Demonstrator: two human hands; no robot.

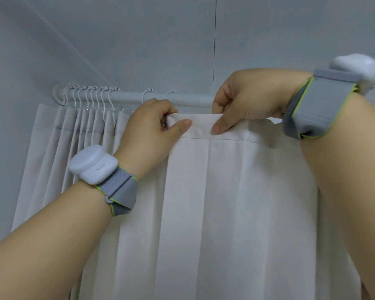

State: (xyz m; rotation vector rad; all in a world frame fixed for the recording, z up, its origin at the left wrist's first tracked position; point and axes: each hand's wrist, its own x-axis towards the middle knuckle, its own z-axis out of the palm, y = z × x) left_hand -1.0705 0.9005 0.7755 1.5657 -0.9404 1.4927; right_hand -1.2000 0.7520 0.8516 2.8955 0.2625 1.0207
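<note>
Curtain: top hem held just under rod; left part hung. Left hand, right hand: each pinching the hem. Step: apparently hooking. Next: lift hem to free hook, eyelet aligned.

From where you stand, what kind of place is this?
Probably a room indoors, perhaps by a window or a shower. A white rod runs across a grey wall, and a pale curtain hangs from hooks on it.
</note>
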